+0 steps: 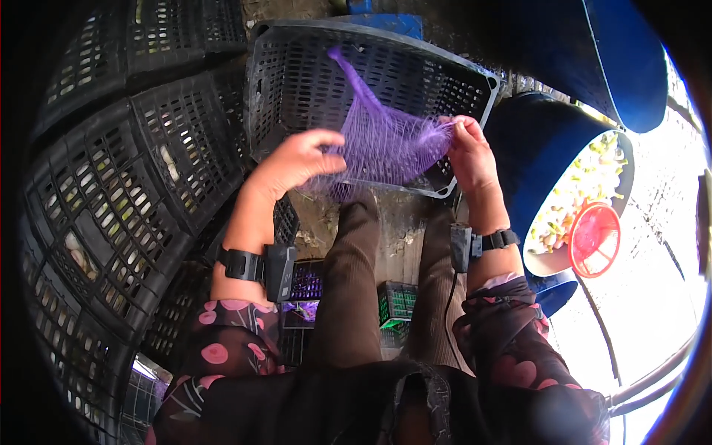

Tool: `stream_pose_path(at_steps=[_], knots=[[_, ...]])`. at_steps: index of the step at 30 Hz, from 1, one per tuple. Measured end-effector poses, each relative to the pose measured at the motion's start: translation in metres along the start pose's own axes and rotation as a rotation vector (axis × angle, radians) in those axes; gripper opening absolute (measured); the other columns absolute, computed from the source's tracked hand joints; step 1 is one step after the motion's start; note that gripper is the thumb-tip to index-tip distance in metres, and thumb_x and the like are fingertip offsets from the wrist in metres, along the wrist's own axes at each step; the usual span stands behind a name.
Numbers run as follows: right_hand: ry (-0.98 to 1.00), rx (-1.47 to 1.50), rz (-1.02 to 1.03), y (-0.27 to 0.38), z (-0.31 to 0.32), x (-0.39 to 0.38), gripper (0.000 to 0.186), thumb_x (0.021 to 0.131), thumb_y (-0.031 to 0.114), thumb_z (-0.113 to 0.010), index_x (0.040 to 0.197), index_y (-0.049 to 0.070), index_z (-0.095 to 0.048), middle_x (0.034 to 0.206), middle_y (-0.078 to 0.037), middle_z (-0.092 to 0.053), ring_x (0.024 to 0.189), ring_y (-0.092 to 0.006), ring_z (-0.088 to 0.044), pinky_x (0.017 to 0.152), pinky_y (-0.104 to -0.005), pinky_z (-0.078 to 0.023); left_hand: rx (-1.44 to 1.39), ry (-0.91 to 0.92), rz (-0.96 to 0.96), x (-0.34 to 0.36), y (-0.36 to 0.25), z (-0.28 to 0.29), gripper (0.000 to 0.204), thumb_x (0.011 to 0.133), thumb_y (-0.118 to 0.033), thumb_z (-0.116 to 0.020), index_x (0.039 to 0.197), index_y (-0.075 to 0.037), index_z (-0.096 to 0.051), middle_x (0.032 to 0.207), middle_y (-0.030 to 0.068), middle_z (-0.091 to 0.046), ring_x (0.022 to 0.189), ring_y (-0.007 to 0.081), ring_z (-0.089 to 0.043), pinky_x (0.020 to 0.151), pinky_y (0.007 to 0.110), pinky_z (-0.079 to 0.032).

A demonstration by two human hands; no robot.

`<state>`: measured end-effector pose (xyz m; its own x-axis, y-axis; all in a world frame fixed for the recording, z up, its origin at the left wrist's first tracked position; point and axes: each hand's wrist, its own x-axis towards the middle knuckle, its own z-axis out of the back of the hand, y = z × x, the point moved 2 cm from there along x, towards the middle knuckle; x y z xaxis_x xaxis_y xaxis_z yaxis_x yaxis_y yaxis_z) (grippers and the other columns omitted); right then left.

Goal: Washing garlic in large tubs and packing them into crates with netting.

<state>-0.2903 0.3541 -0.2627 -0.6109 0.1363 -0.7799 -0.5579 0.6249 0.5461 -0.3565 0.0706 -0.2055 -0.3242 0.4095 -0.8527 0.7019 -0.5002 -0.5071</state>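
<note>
A purple mesh net bag [387,144] hangs spread over a black plastic crate [304,70], its narrow knotted end pointing to the far side. My right hand [473,152] is closed, pinching the net's gathered edge between thumb and fingertips. At the net's left side is my left hand [300,162], its thumb and fingers apart. The loose lower mesh hangs close by its fingertips, and whether they touch it I cannot tell. Through the mesh, no contents show inside the bag. Slotted walls of the crate show behind the net.
Stacked black crates [111,222] with pale items inside rise along the left. At right, a tilted blue barrel [512,159] holds small pale-green and pinkish bulbs, with a red basket [595,239] at its rim. A green crate [400,302] lies low between my legs.
</note>
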Motion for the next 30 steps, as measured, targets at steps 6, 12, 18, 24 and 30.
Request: stream_pose_path(at_steps=[6,12,18,24,30], knots=[[-0.123,0.023,-0.095,-0.016,-0.019,0.012,0.012,0.093,0.013,-0.047,0.101,0.005,-0.050,0.082,-0.009,-0.057,0.068,-0.0204,-0.061,0.063,-0.0317,-0.056,-0.276,-0.237,-0.251,0.017,0.039,-0.045,0.015,0.088,-0.009,-0.056,0.094,0.003,-0.063,0.090,0.0047,-0.065,0.084,0.0105,-0.058,0.080,0.024,-0.045],[0.026,0.150,-0.137,-0.040,-0.063,-0.024,0.076,0.085,0.045,-0.058,0.141,0.012,-0.017,0.137,-0.022,-0.029,0.116,-0.0340,-0.046,0.093,-0.0424,-0.041,-0.094,-0.579,-0.523,0.025,0.031,-0.091,0.007,0.085,-0.004,-0.060,0.090,0.000,-0.061,0.088,0.0032,-0.057,0.082,0.0105,-0.056,0.075,0.023,-0.045],[0.136,-0.320,0.135,-0.049,-0.060,-0.049,0.074,0.075,0.005,-0.071,0.136,0.002,-0.030,0.127,-0.017,-0.045,0.109,-0.0193,-0.051,0.091,-0.0308,-0.043,-0.740,-0.480,-0.375,0.031,0.016,-0.109,0.008,0.092,-0.011,-0.050,0.096,-0.004,-0.050,0.083,0.0057,-0.057,0.077,0.0144,-0.057,0.074,0.027,-0.048],[0.035,-0.367,-0.094,-0.036,-0.026,-0.037,0.016,0.082,0.006,-0.062,0.095,-0.001,-0.064,0.076,-0.002,-0.062,0.059,-0.0081,-0.056,0.055,-0.0224,-0.048,-1.159,-0.563,-0.236,0.022,0.023,-0.063,0.005,0.091,-0.015,-0.049,0.093,-0.011,-0.047,0.060,-0.0030,-0.037,0.048,0.0075,-0.033,0.042,0.023,-0.029],[-0.283,-0.253,0.005,-0.001,0.023,-0.025,0.023,0.088,0.020,-0.058,0.075,0.001,-0.062,0.060,0.006,-0.047,0.051,-0.0034,-0.039,0.045,-0.0207,-0.029,-0.559,-0.679,-0.100,0.015,0.041,0.025,0.042,0.089,-0.037,-0.037,0.071,-0.004,-0.053,0.048,-0.0047,-0.033,0.039,0.0059,-0.026,0.036,0.022,-0.021]])
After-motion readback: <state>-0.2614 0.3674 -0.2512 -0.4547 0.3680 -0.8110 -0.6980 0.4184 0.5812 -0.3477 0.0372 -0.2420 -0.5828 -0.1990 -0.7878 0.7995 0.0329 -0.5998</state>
